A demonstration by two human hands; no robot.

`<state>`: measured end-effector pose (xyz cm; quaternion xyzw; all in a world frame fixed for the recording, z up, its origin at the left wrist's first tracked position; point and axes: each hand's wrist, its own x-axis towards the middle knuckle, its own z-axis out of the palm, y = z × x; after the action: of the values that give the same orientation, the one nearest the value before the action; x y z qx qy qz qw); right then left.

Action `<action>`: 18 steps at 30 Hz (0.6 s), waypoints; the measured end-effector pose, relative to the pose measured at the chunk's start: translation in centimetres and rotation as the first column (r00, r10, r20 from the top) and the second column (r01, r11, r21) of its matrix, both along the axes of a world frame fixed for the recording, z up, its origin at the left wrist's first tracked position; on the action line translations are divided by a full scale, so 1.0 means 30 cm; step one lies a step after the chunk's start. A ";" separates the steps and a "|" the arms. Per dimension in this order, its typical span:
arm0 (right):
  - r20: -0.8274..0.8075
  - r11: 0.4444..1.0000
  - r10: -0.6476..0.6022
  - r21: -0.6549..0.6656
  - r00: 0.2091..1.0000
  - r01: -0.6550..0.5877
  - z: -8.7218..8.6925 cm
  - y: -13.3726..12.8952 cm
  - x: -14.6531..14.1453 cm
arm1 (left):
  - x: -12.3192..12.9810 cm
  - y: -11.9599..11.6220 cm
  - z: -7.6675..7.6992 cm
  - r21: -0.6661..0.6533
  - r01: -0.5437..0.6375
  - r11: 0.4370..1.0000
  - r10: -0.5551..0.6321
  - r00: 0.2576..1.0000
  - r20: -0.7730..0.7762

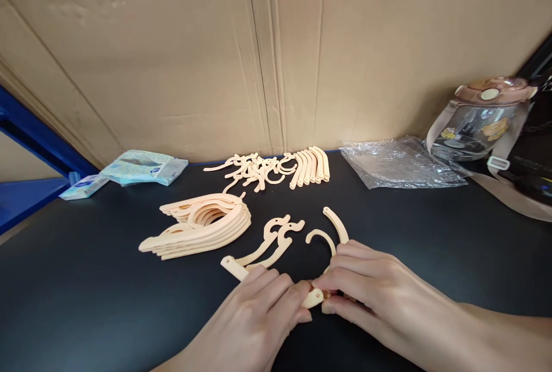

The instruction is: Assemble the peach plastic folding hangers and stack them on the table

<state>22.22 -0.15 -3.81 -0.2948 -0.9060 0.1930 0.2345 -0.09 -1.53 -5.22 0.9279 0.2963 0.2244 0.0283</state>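
Observation:
My left hand [263, 314] is closed around a cream plastic hanger arm [314, 298], whose holed end pokes out past my thumb. Another holed end [233, 267] shows beyond its knuckles, seemingly of the same arm. Close beside it, my right hand [366, 280] pinches a small part mostly hidden by the fingers. Above the right fingers jut a second hanger arm [336, 223] and a curved hook [323, 237]; how they join is hidden. Just beyond my hands lie two curved cream pieces [278, 245]. To their left is a stack of cream folding hangers [207, 234].
At the back are a heap of small cream parts [254, 171] and a row of hanger arms [310, 166]. Tissue packs [142, 168] lie back left. A clear plastic bag [401, 162] and a strapped bottle [483, 122] are back right, before a cardboard wall [172, 61].

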 end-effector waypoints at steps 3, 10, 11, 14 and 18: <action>0.026 1.000 0.004 0.027 1.000 -0.005 0.003 -0.002 -0.002 | 0.003 -0.005 0.005 -0.024 -0.033 0.999 0.032 0.999 -0.034; 0.087 0.997 -0.015 0.079 0.996 0.008 -0.009 -0.010 -0.002 | 0.018 -0.015 0.009 0.050 -0.059 0.997 0.064 0.993 -0.096; 0.091 0.996 -0.013 0.084 0.996 0.005 -0.013 -0.012 -0.001 | 0.020 -0.017 0.009 0.062 -0.068 0.996 0.075 0.991 -0.115; 0.057 0.992 -0.041 0.119 0.998 0.034 -0.027 -0.016 0.001 | 0.026 -0.023 0.006 0.105 -0.085 0.991 0.101 0.983 -0.154; 0.067 0.969 -0.049 0.245 0.997 0.031 -0.037 -0.017 0.003 | 0.032 -0.029 0.009 0.099 -0.082 0.992 0.099 0.979 -0.180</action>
<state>22.32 -0.67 -4.92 -0.2889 -0.9245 0.0649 0.2399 0.88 -2.39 -4.93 0.9306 0.3289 0.1518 -0.0520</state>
